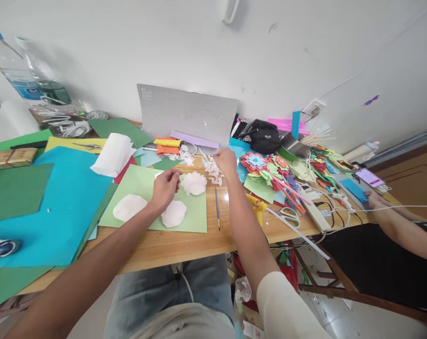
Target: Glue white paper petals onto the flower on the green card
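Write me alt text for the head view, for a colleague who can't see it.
A person's left hand is over a light green sheet bearing white paper shapes, while the right hand is at a pile of white scraps. Blue paper lies to the left; paper flowers and a yellow glue gun lie to the right.

On the light green paper sheet (199, 217), near the front edge of the wooden desk (185, 245), I count two smooth, rounded white paper pieces (130, 207) and one ruffled white paper flower (195, 183); a small white part of one more shows near the sheet's far edge. At the desk's left back corner stand two clear plastic bottles (26, 88). Further right, I can count at least two layered colourful paper flowers (254, 162). Of the following I find one each: thin blue brush (217, 207), yellow glue gun (259, 212), black cloth pouch (265, 136).
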